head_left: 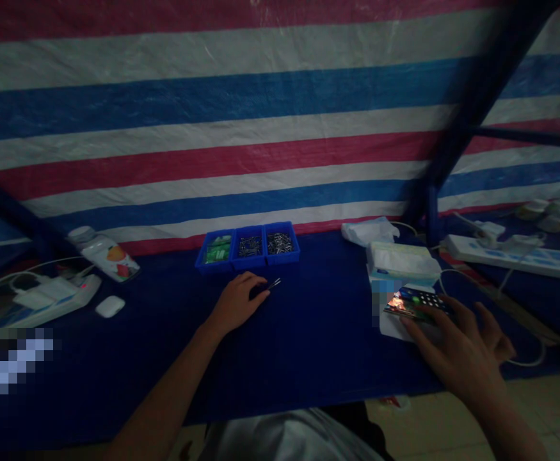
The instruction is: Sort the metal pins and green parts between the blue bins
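Observation:
My left hand rests on the blue table with fingers closed around tweezers; only their two shiny tips stick out to the right. Just behind it stand three joined blue bins. Green packets fill the left bin, while small metal parts, perhaps screws, lie in the middle one and more metal pieces in the right. Over on the right, my right hand spreads its fingers over a lit phone, index finger at the screen. White paper lies under the phone.
A tissue pack and a crumpled white bag sit behind the phone. Power strips lie at right and left, with loose cables. A bottle and a white earbud case are at left. Striped sheeting hangs behind.

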`<state>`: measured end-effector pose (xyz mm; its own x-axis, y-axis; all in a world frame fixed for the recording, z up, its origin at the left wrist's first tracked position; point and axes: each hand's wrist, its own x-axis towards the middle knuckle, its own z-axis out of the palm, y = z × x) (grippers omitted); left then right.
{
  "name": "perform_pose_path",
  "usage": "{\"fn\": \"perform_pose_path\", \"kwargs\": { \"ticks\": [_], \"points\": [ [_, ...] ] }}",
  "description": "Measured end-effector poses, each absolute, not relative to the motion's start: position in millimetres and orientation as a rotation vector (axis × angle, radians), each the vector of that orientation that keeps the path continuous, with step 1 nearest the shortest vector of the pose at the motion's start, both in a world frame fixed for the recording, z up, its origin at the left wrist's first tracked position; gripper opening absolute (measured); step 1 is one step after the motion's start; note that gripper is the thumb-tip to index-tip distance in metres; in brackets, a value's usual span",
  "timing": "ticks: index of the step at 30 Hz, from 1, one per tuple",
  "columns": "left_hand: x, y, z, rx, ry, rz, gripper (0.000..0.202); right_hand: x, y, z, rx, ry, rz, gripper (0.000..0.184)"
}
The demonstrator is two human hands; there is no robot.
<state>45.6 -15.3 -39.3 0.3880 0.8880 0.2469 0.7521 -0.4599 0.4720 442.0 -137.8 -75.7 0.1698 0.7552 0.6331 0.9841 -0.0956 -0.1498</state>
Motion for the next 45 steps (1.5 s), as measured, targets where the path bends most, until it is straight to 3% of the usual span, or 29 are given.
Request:
{"fn": "perform_pose_path", "kwargs": {
  "ticks": [9, 19, 29, 45],
  "points": [
    [56, -8, -45, 2.433, 1.499, 0.63, 0.018, 375, -146, -58, -1.571, -1.696, -0.419, 0.019],
    [66, -10, -36, 2.633, 1.643, 0.359, 0.014, 272, -81, 2, -1.102, -2.528, 0.229, 0.026],
    [51, -8, -21, 2.723, 1.629, 0.045, 0.013, 223, 19, -16, -1.071, -2.735, 0.193, 0.017],
    [35, -6, -29, 2.67, 1.561, 0.164, 0.013, 222, 13, -41, -0.92, -2.665, 0.157, 0.027]
  ]
}}
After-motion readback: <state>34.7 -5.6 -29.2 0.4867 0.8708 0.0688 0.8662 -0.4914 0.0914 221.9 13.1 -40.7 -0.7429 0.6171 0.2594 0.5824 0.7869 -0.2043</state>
